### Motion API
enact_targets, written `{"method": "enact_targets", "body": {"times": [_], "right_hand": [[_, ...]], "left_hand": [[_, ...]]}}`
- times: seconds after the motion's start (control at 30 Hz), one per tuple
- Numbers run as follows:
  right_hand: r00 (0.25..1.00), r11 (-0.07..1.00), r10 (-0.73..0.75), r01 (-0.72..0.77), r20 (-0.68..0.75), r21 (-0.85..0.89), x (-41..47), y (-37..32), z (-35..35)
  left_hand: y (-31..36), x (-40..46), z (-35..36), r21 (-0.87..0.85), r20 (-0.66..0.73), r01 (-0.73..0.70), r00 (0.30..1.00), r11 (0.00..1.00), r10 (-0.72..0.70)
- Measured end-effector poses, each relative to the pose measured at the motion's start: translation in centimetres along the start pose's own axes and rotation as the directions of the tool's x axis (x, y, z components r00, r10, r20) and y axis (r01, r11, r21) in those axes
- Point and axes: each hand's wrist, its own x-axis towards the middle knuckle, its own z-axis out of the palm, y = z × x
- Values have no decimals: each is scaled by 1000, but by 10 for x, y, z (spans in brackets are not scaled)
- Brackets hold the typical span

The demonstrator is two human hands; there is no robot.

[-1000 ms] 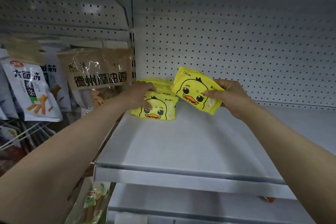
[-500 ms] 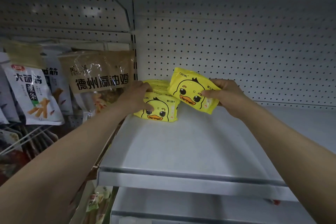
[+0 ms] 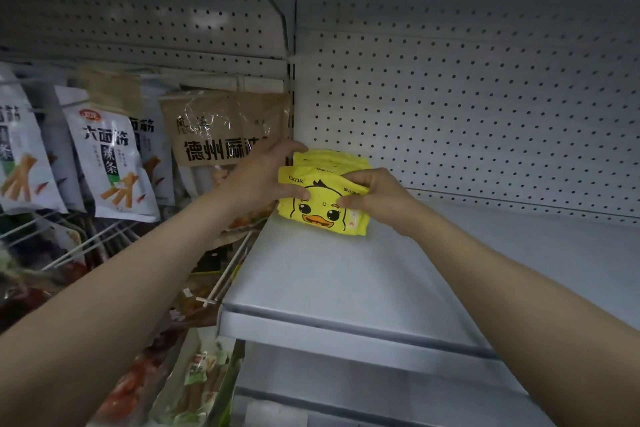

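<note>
My left hand [image 3: 259, 180] and right hand [image 3: 375, 199] both grip the front duck-face packet [image 3: 320, 215], thumbs pressed on its face: glossy yellow, black-eyed, orange-billed, standing upright before matching yellow packets [image 3: 329, 160] in the back-left corner of the grey shelf [image 3: 329, 281], against the pegboard [image 3: 485, 115].

Bare hands, bare forearms
Left hand [image 3: 263, 177] and right hand [image 3: 372, 198], both above the shelf [image 3: 346, 288], are uncovered along wrist and forearm.

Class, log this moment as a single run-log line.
left hand: grips duck packs at left | right hand: pinches front pack | place: shelf, back left corner | snack bags: hang left
</note>
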Motion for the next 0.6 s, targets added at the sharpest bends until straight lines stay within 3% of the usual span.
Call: {"method": "enact_targets", "body": {"times": [0.1,0.17,0.23,0.33,0.47,0.6], "right_hand": [[998,994,-44,40,-36,-105,8,7,19],[990,960,-105,76,-94,-270,10,9,24],[977,874,-181,106,-115,-474,10,10,26],[945,650,-315,149,-86,-745,8,16,28],[889,519,-450,182,-86,-835,9,26,30],[886,471,-458,169,-76,-866,12,33,32]], "left_hand": [[-9,-5,8,73,82,26,996,997,-32],[-16,-6,16,109,136,22,990,994,-36],[-21,-7,22,131,166,25,985,991,-46],[-22,-7,28,141,168,38,984,989,-62],[-19,-1,32,150,166,14,985,989,-39],[-20,4,34,141,178,12,983,990,-37]]}}
